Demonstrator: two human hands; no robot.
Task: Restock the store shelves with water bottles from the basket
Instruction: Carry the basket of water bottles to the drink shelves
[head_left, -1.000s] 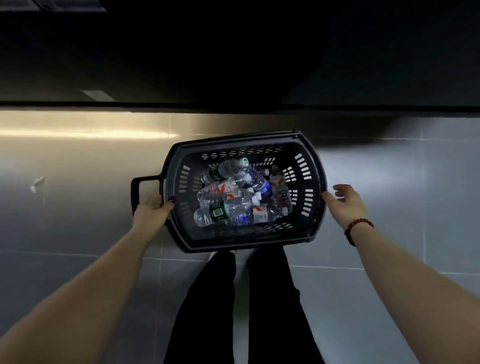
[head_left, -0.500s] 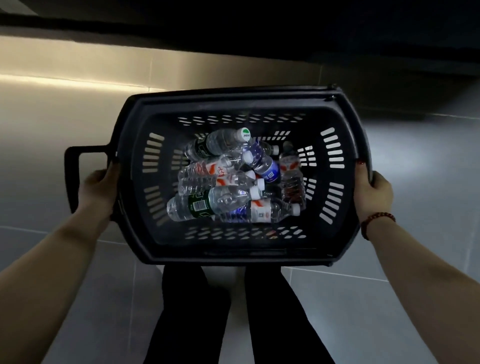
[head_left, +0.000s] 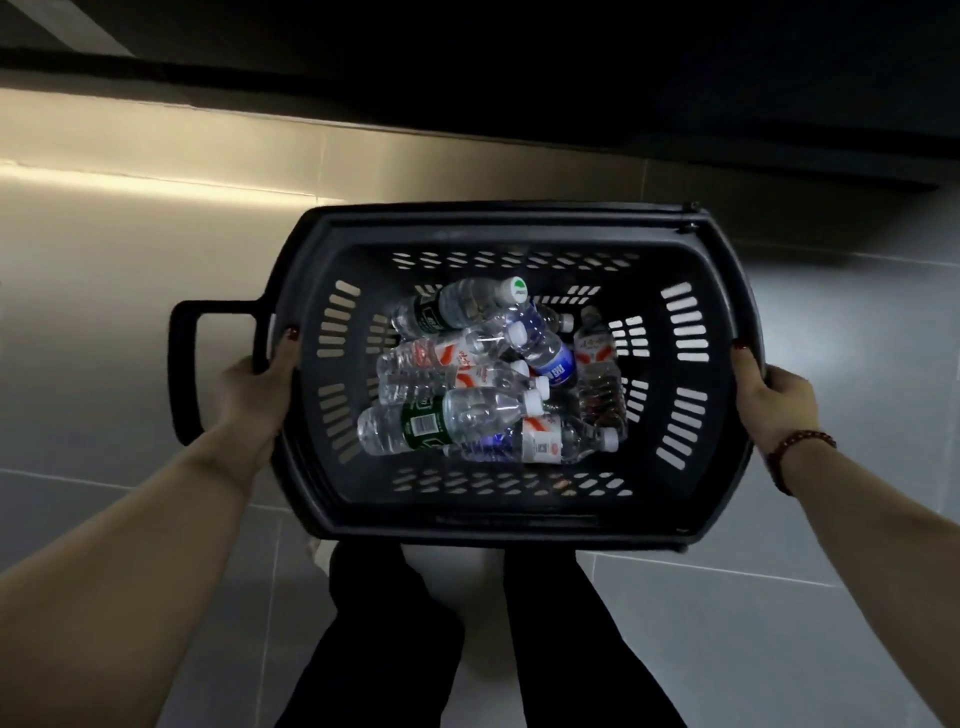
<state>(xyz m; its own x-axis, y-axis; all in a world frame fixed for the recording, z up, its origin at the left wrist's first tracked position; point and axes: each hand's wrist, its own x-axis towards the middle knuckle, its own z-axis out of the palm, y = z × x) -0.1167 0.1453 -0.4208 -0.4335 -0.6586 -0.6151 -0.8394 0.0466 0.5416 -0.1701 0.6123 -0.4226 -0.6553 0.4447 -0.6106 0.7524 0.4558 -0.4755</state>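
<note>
Dark plastic basket (head_left: 493, 221) is held up in front of the person at mid-frame, above the tiled floor (head_left: 779, 623). L hand (head_left: 254, 387) grips its left rim, thumb hooked over the edge, just beside the side handle (head_left: 182, 364). R hand (head_left: 774, 400) grips the right rim the same way, w/ a bead bracelet (head_left: 795, 447) on the wrist. Both forearms reach fwd. Vs 1 s ago: R hand was off the rim w/ loose fingers, and the basket sat farther from the cam; now both hands clamp it and it's closer. Inside, clear water bottles (head_left: 488, 374) lie piled on their sides, white caps, w/ green, blue and red-white labels. Legs in black trousers (head_left: 384, 623) show below.
</note>
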